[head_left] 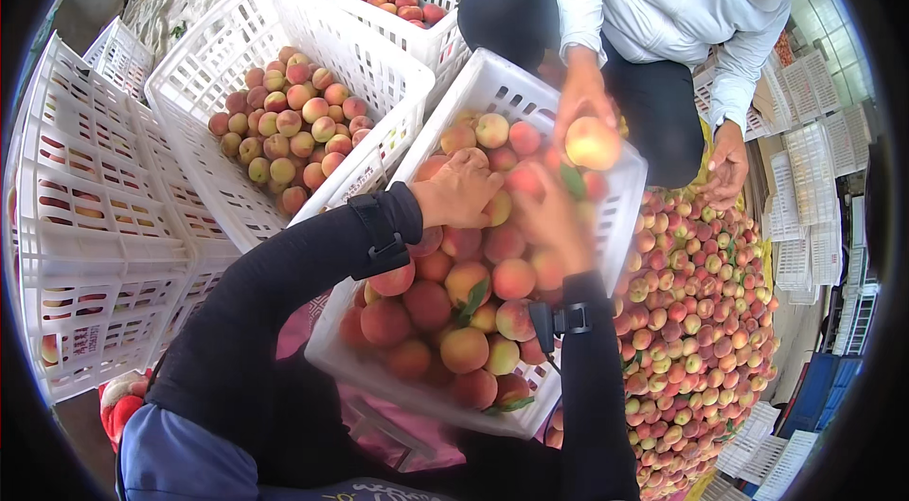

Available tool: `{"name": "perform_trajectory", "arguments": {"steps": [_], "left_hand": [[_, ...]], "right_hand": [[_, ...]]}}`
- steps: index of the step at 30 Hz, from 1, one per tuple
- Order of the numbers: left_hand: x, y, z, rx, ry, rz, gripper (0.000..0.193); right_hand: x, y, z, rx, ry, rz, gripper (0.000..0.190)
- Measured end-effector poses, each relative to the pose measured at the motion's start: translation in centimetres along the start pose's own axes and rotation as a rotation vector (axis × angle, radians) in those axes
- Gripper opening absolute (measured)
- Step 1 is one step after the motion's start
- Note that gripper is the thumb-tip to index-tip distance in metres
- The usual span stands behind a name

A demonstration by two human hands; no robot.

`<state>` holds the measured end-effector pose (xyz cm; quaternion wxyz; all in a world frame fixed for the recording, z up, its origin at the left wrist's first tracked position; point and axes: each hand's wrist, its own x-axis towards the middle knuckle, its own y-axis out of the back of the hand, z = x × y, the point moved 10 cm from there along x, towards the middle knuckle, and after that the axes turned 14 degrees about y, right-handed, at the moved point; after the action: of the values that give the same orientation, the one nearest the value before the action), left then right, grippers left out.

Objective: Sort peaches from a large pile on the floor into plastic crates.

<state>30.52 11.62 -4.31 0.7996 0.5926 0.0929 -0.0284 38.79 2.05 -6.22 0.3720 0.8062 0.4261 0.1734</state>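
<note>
A white plastic crate full of peaches stands before me, tilted in view. My left hand lies on peaches in its upper left part, fingers bent down over them; whether it grips one is not plain. My right hand, blurred, reaches in among the peaches at the upper right, and its fingertips are hard to make out. A green leaf shows beside it. Just above, a co-worker's hand holds a large yellow-orange peach over the crate.
Left of the crate stands a larger white crate partly filled with peaches, another behind it. Stacked crates rise at far left. A big heap of peaches lies on the right, near the co-worker's other hand. More crates line the far right.
</note>
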Motion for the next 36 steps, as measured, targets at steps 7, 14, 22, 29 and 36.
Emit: {"name": "perform_trajectory", "arguments": {"steps": [7,14,22,29,36], "left_hand": [[-0.6,1.9,-1.6,-0.202,-0.055,-0.197,0.071],[0.9,1.6,2.6,-0.072,-0.095,-0.144,0.065],[1.7,1.3,3.8,0.107,-0.075,-0.020,0.064],[1.2,1.2,4.9,0.026,-0.142,0.056,0.079],[1.0,1.5,5.8,0.055,-0.128,0.025,0.092]], "right_hand": [[-1.2,-0.1,-2.2,-0.094,0.120,-0.002,0.065],[-1.2,0.0,-1.5,-0.142,0.075,-0.029,0.070],[-1.9,0.1,0.2,0.143,0.011,-0.077,0.067],[-2.4,0.5,-0.2,-0.049,0.014,0.001,0.065],[-5.1,7.2,-4.0,-0.085,0.108,0.116,0.045]]}}
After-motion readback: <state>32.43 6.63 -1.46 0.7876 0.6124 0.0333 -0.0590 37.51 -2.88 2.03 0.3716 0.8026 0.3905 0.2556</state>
